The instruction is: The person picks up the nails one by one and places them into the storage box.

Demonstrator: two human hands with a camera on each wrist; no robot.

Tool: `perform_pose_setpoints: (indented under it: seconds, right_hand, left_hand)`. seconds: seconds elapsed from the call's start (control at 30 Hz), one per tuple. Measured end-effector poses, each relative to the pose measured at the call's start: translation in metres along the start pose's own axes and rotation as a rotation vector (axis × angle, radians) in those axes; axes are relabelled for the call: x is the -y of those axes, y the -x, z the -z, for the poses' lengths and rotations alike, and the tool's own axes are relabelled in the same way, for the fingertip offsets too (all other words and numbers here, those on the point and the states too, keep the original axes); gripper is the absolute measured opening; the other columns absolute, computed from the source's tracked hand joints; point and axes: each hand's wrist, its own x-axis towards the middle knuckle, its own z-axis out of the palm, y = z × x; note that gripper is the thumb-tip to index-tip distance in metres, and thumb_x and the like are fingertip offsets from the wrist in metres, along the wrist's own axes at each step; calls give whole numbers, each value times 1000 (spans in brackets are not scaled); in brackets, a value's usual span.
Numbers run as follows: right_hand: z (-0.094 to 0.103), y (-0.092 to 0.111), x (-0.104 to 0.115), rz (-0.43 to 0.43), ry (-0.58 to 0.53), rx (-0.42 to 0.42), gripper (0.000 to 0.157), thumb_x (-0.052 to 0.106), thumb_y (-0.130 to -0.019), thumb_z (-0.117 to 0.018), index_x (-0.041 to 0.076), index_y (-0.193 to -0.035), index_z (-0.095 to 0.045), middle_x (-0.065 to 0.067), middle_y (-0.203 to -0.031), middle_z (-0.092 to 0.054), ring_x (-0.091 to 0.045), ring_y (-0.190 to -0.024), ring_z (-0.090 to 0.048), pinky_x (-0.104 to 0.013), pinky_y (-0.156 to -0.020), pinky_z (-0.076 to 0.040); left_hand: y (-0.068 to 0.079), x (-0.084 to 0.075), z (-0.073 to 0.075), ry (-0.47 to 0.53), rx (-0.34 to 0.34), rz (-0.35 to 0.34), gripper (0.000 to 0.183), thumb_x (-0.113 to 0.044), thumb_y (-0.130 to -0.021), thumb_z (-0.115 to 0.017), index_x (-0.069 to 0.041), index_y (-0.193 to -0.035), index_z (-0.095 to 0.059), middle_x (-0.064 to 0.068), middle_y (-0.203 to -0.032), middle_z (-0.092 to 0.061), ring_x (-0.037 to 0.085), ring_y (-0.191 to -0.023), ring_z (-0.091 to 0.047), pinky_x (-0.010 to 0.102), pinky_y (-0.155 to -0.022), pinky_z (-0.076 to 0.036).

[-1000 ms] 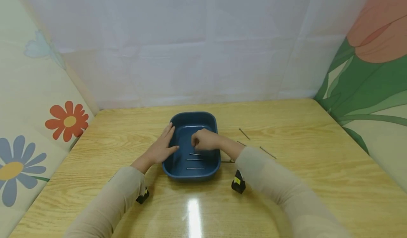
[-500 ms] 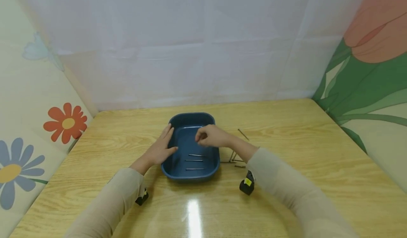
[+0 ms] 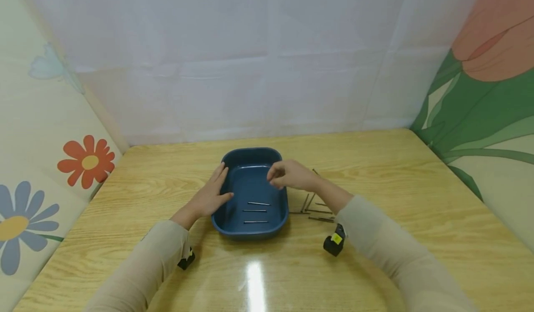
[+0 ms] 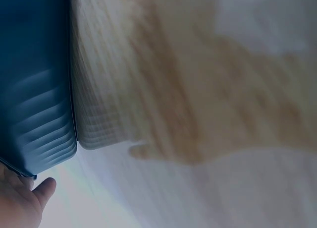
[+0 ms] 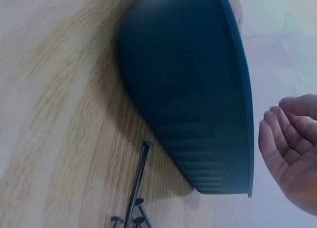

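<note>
A deep blue plastic tray (image 3: 246, 187) stands on the table, with three thin metal nails (image 3: 255, 210) lying crosswise near its front. My left hand (image 3: 206, 198) rests on the tray's left rim, fingers straight and thumb over the inside. Only its thumb side shows at the corner of the left wrist view, beside the tray's wall (image 4: 39, 109). Above the right rim hovers my right hand (image 3: 294, 176), its fingers loosely bent. The right wrist view shows nothing between those fingers, which are apart from the tray.
Several more nails (image 3: 319, 211) lie loosely on the wooden table (image 3: 167, 163) just right of the tray, partly under my right forearm. A white cloth (image 3: 250, 94) hangs behind the table, and flower-printed panels (image 3: 33, 117) flank it.
My right hand has moved up and to the right from inside the tray to above its right rim, and its fingers have loosened. The left hand stays on the rim.
</note>
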Motion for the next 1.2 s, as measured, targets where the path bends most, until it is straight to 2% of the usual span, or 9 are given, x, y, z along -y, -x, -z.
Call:
perform_pose_setpoints:
  seconds: [0.1,0.3,0.4,0.63,0.83,1.03,1.2]
  right_hand:
    - [2,3,-2,-6,-8,-16,14,5,-83,-54,-4,-94,-57,-20,-93,-57,-27,-78,-57,-32,-66,-47]
    - [6,8,-6,1,-40,-35,17,4,-83,-54,-8,-95,-55,-20,-90,-57,-21,-73,-56,-42,-70,-46]
    - [8,10,-8,-11,-47,-44,17,4,-83,-53,-8,-95,-55,-15,-87,-58,-21,-73,-56,-44,-71,-45]
    - [15,17,-12,-34,-99,-68,18,3,-82,-53,-9,-95,-55,-13,-85,-58,-36,-80,-53,-48,-73,-43]
    - [21,24,-18,-18,-93,-81,19,4,-83,-52,-10,-96,-54,-20,-89,-57,-36,-81,-54,-46,-72,-44]
    - [27,31,-25,-24,-62,-80,23,4,-83,-51,-13,-99,-52,-14,-85,-57,-28,-77,-55,-41,-70,-46]
    - [29,37,-33,-47,-54,-78,24,5,-84,-51,-13,-100,-52,-20,-89,-56,-31,-79,-55,-39,-70,-47]
  left_hand:
    - [-1,1,0,4,-1,-5,70,-24,-87,-48,0,-138,-6,9,-143,7,25,-129,1,46,-99,-12]
    - [-1,1,-1,-4,-3,-8,70,-23,-87,-48,-1,-138,-6,9,-143,6,25,-129,1,45,-100,-12]
    - [-1,1,-1,-4,-4,-16,70,-23,-86,-49,1,-138,-6,10,-143,6,26,-129,1,46,-99,-12]
    - [0,1,-1,-4,-3,1,70,-24,-87,-48,-1,-138,-7,9,-144,6,25,-129,1,46,-99,-12]
    - [0,1,-1,-1,-7,-9,70,-23,-87,-48,0,-138,-7,10,-143,6,26,-129,1,47,-99,-13]
    - [0,1,-1,-1,-2,-13,70,-24,-87,-48,0,-138,-7,10,-143,6,26,-129,1,47,-99,-13]
    - [-1,0,-1,8,-6,-14,71,-23,-86,-49,1,-137,-7,10,-143,6,27,-129,1,48,-99,-13]
